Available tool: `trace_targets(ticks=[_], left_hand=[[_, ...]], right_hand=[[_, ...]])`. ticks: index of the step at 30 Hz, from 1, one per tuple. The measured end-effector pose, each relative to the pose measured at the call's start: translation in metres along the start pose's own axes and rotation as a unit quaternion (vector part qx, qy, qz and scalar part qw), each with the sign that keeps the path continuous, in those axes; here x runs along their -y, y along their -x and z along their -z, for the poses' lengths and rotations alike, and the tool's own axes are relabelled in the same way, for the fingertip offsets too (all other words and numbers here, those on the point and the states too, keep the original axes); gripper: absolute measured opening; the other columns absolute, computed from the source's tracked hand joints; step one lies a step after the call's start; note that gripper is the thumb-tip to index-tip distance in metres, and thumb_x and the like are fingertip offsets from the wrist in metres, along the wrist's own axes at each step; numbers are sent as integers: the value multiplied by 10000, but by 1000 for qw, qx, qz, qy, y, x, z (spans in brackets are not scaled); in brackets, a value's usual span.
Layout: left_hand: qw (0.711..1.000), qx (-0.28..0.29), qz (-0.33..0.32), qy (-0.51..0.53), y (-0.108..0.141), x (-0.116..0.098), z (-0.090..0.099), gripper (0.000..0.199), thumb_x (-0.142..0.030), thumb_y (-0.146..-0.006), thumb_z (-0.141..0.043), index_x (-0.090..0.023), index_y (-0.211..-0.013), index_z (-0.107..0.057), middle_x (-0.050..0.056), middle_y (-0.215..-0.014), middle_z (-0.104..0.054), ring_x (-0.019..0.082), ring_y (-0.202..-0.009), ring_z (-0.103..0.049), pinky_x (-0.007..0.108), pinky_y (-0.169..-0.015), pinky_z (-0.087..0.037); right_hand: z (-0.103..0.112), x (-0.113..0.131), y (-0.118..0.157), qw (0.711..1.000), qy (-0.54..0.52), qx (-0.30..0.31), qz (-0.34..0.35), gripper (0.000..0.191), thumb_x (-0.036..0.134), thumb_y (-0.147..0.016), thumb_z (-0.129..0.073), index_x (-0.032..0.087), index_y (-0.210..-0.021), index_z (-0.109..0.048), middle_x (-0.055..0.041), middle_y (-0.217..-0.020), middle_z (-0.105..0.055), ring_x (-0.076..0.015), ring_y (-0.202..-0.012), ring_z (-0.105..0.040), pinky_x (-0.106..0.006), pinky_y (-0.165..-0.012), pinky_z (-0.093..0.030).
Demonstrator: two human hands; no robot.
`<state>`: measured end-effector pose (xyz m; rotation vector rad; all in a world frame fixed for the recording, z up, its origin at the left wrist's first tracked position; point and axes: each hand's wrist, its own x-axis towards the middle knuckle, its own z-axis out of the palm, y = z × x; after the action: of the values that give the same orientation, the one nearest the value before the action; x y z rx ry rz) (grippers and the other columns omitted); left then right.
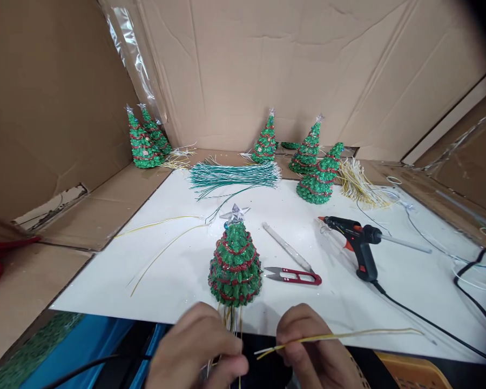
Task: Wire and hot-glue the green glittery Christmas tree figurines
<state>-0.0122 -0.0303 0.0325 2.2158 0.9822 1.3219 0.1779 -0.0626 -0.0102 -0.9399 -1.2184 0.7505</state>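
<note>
A small green beaded Christmas tree [235, 265] with red garlands and a silver star stands upright at the front edge of the white board. Thin wires [230, 319] hang from its base over the edge. My left hand [198, 343] is closed around some of these wires just below the tree, its fingers partly hiding them. Between thumb and fingers my right hand [314, 346] pinches a yellow and a white wire [360, 333]; their short ends point toward the left hand. Red-handled thread snips [294, 276] and a clear glue stick [287, 246] lie right of the tree.
A black glue gun [358, 243] with a trailing cord rests on the white board [178, 286] at right. Behind lie a bundle of green wires [235, 175] and several trees, one [319, 175] without a star. Yellow-white wires [360, 186] lie back right. Cardboard walls [267, 65] surround it.
</note>
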Motion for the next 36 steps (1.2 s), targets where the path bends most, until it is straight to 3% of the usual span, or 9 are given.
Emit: trace_targets(ticks=[1,3,5,7,9,13,16,26,36], left_hand=[[999,-52,9,-2,2,7,3,104,-352,-943,-710,-296,-984,-633,-30,-718,-674,158,-663,-631,265,-650,-555],[991,-104,63,-61,5,26,7,468,-449,-817,-837,-340,-1226,-637,55,-1130,-724,249,-1009,-702,366,-837,-608],[991,-33,111,-72,6,45,7,912,-474,-731,-897,-363,-1513,-440,131,-1493,-576,366,-1350,-586,541,-1067,-547],[989,40,137,-37,4,58,4,1074,-416,-742,-894,-360,-1614,-271,158,-1593,-481,393,-1440,-513,588,-1134,-498],[987,65,149,-12,0,64,-1,1010,-348,-784,-862,-371,-1610,-281,139,-1579,-505,374,-1433,-527,574,-1145,-495],[987,16,156,-11,-6,58,-8,944,-358,-706,-915,-401,-1520,-439,78,-1406,-649,328,-1227,-674,488,-985,-607],[987,-14,161,-16,-9,51,-11,979,-394,-632,-948,-393,-1491,-479,70,-1315,-692,318,-1108,-711,450,-858,-631],[960,-67,223,153,-9,44,-25,979,-716,-623,-868,-324,-1458,-541,116,-1372,-662,362,-1246,-657,507,-1008,-564],[965,-82,231,93,-15,32,-30,1022,-791,-542,-853,-338,-1421,-592,72,-1171,-672,321,-1066,-691,438,-821,-591]], right_hand=[[-1,1,0,1000,10,-17,-16,199,383,-1026,-614,274,-898,-721,-24,-769,-659,-157,-590,-539,-294,-594,-470],[-1,1,0,998,32,-31,-37,246,412,-1041,-580,267,-879,-696,-26,-804,-644,-164,-633,-556,-299,-649,-495],[-2,0,-2,997,54,-23,-52,277,428,-1059,-537,262,-890,-680,-45,-876,-660,-186,-739,-615,-314,-733,-523],[-4,-4,-3,996,67,-8,-53,288,436,-1068,-508,257,-899,-657,-73,-987,-680,-223,-924,-672,-343,-832,-542],[-7,-8,-2,997,73,2,-39,287,436,-1074,-487,256,-908,-636,-99,-1101,-669,-267,-1154,-657,-386,-937,-539],[-17,-10,-4,996,84,7,-18,267,412,-1079,-472,263,-945,-649,-113,-1189,-622,-303,-1370,-549,-460,-1088,-478],[-20,-4,-10,997,74,-5,-1,238,403,-1079,-483,277,-962,-648,-89,-1171,-617,-291,-1372,-545,-467,-1109,-466],[-16,15,-26,996,79,-36,-6,212,349,-1094,-466,291,-968,-627,-47,-1144,-627,-246,-1250,-600,-401,-1022,-488],[-10,20,-36,961,239,5,139,163,189,-1068,-466,255,-983,-589,-56,-1173,-590,-201,-1204,-597,-369,-989,-532]])
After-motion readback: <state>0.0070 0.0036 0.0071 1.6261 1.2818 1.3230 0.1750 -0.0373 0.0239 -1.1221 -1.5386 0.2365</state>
